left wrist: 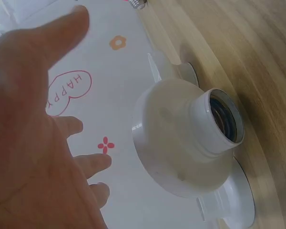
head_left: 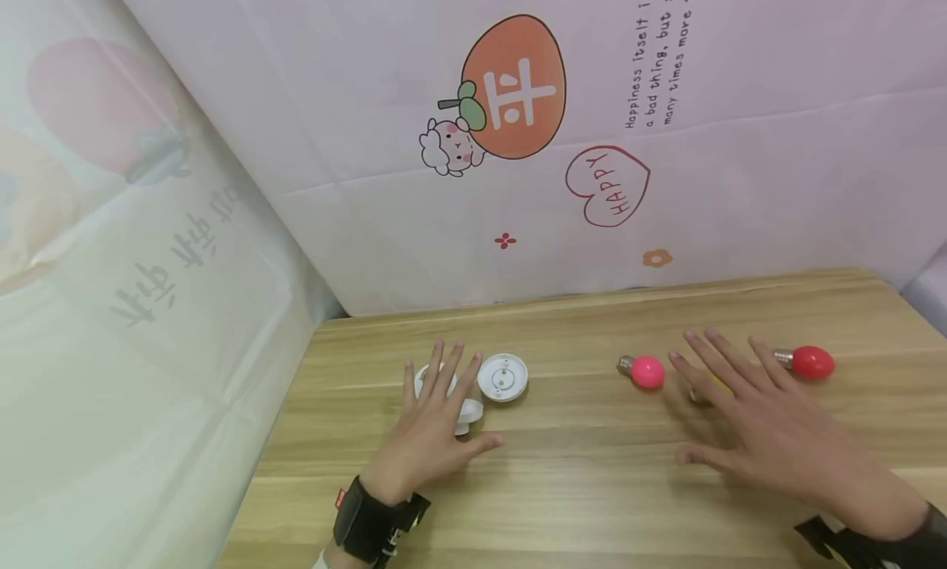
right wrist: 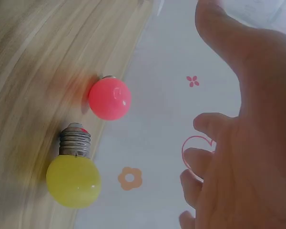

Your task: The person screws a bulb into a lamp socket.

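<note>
My left hand (head_left: 432, 437), its fingers spread, hovers over several white round lamp holders and holds nothing. One lamp holder (head_left: 503, 378) shows its underside beyond my fingertips; another (head_left: 470, 411) lies partly hidden by the hand. From the left wrist, a lamp holder (left wrist: 181, 133) shows its threaded socket turned toward the camera. My right hand (head_left: 769, 429) is likewise spread and holds nothing, above a yellow light bulb (right wrist: 74, 181) that its fingers mostly cover in the head view. A pink bulb (head_left: 648, 372) lies left of that hand, a red bulb (head_left: 813, 363) right of it.
All of this lies on a wood-grain table (head_left: 577, 487). A printed white cloth (head_left: 370, 232) hangs along the table's back edge, and another pale cloth (head_left: 244, 372) hangs at the left side. Both wrists wear black straps.
</note>
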{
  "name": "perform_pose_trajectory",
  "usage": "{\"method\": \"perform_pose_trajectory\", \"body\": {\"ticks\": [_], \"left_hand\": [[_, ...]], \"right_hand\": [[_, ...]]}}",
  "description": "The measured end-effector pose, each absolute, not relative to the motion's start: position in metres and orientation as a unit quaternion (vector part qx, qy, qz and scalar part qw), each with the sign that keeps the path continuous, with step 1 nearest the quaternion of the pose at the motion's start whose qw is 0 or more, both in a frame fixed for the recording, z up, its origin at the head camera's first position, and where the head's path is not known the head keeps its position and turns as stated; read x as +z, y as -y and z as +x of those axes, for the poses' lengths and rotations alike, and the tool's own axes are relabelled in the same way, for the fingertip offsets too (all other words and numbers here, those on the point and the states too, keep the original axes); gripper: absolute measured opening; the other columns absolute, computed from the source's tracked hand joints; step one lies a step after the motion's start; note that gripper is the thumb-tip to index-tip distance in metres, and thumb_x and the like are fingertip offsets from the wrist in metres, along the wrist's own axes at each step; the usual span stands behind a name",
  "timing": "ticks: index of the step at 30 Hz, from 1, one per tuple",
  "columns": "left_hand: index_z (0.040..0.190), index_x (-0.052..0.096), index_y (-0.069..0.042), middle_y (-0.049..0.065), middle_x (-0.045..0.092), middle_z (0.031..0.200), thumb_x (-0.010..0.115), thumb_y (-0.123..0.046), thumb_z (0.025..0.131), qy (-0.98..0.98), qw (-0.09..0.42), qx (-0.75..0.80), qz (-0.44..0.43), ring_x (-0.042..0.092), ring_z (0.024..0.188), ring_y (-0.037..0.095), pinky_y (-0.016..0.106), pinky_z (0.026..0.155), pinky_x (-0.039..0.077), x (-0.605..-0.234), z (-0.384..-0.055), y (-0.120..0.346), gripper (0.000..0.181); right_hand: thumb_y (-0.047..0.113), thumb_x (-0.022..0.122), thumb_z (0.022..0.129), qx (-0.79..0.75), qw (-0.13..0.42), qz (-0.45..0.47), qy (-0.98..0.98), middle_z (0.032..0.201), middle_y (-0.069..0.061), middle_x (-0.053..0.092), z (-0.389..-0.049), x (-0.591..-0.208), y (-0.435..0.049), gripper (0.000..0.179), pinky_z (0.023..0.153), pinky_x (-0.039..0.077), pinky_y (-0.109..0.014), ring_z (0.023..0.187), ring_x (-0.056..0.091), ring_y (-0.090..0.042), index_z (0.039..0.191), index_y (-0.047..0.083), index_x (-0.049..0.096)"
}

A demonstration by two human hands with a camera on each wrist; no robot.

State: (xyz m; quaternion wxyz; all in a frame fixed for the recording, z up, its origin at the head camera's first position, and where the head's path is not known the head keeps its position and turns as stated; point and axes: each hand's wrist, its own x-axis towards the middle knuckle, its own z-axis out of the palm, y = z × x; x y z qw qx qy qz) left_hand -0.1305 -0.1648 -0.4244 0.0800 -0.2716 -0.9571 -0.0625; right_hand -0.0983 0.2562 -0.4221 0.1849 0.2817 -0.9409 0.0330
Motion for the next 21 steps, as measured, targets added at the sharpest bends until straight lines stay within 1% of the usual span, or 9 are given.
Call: {"method": "perform_pose_trajectory", "body": {"ticks": [2,5,7,9,11,13,15,17,21], "left_hand": [[0.157,0.000,-0.027,0.005,-0.002,0.162,0.058,-0.068,0.083,0.955,0.078,-0.080,-0.274,-0.002,0.146,0.030,0.064,0.115,0.004,-0.424,-0.131,0.165,0.102],[0.157,0.007,-0.026,0.008,0.014,0.160,0.066,-0.056,0.083,0.952,0.081,-0.105,-0.277,0.013,0.144,0.030,0.057,0.116,0.017,-0.425,-0.131,0.167,0.099],[0.157,0.014,-0.024,0.009,0.027,0.155,0.069,-0.050,0.084,0.949,0.085,-0.117,-0.280,0.024,0.139,0.030,0.054,0.113,0.026,-0.426,-0.131,0.168,0.095],[0.156,0.019,-0.023,0.011,0.036,0.150,0.070,-0.046,0.084,0.947,0.088,-0.124,-0.282,0.031,0.135,0.030,0.053,0.111,0.031,-0.427,-0.131,0.169,0.091],[0.154,0.024,-0.021,0.011,0.041,0.146,0.070,-0.044,0.085,0.946,0.088,-0.128,-0.285,0.034,0.132,0.029,0.052,0.109,0.033,-0.428,-0.131,0.170,0.087],[0.152,0.030,-0.019,0.011,0.044,0.143,0.070,-0.043,0.085,0.945,0.087,-0.128,-0.287,0.036,0.130,0.027,0.051,0.108,0.034,-0.429,-0.132,0.171,0.082],[0.148,0.039,-0.016,0.011,0.046,0.140,0.070,-0.040,0.086,0.944,0.089,-0.130,-0.290,0.037,0.128,0.026,0.050,0.107,0.036,-0.430,-0.132,0.173,0.074],[0.139,0.049,-0.013,0.012,0.049,0.136,0.072,-0.037,0.085,0.941,0.091,-0.135,-0.296,0.039,0.126,0.026,0.050,0.106,0.038,-0.431,-0.133,0.174,0.063],[0.119,0.061,-0.010,0.009,0.053,0.128,0.073,-0.030,0.084,0.940,0.084,-0.134,-0.301,0.041,0.122,0.024,0.045,0.104,0.041,-0.431,-0.134,0.175,0.042]], "right_hand": [[0.078,0.058,0.073,0.040,0.191,0.283,0.939,0.160,-0.010,0.019,-0.099,-0.422,-0.256,0.104,0.120,0.002,-0.052,0.145,0.012,-0.029,0.152,0.016,0.032],[0.067,0.063,0.076,0.053,0.193,0.284,0.938,0.158,-0.010,0.025,-0.100,-0.421,-0.257,0.096,0.121,0.006,-0.047,0.144,0.018,-0.028,0.152,0.017,0.032],[0.058,0.067,0.077,0.060,0.193,0.284,0.937,0.156,-0.010,0.030,-0.101,-0.421,-0.258,0.091,0.120,0.016,-0.047,0.141,0.025,-0.030,0.151,0.017,0.033],[0.050,0.070,0.076,0.068,0.191,0.281,0.938,0.154,-0.010,0.032,-0.101,-0.421,-0.258,0.089,0.115,0.027,-0.050,0.137,0.032,-0.032,0.151,0.018,0.034],[0.045,0.073,0.074,0.077,0.194,0.279,0.937,0.152,-0.010,0.036,-0.102,-0.420,-0.258,0.088,0.105,0.038,-0.053,0.131,0.039,-0.033,0.150,0.018,0.036],[0.042,0.074,0.074,0.085,0.197,0.279,0.936,0.151,-0.010,0.038,-0.103,-0.420,-0.258,0.088,0.098,0.044,-0.055,0.127,0.043,-0.034,0.150,0.018,0.036],[0.040,0.074,0.076,0.094,0.201,0.283,0.933,0.150,-0.010,0.039,-0.106,-0.420,-0.257,0.087,0.095,0.046,-0.055,0.125,0.045,-0.033,0.151,0.017,0.035],[0.035,0.074,0.075,0.105,0.206,0.287,0.930,0.148,-0.012,0.042,-0.109,-0.420,-0.256,0.087,0.094,0.048,-0.055,0.124,0.047,-0.033,0.151,0.016,0.035],[0.027,0.076,0.073,0.122,0.214,0.290,0.925,0.143,-0.015,0.047,-0.117,-0.422,-0.254,0.086,0.093,0.048,-0.057,0.120,0.049,-0.034,0.149,0.011,0.038]]}}
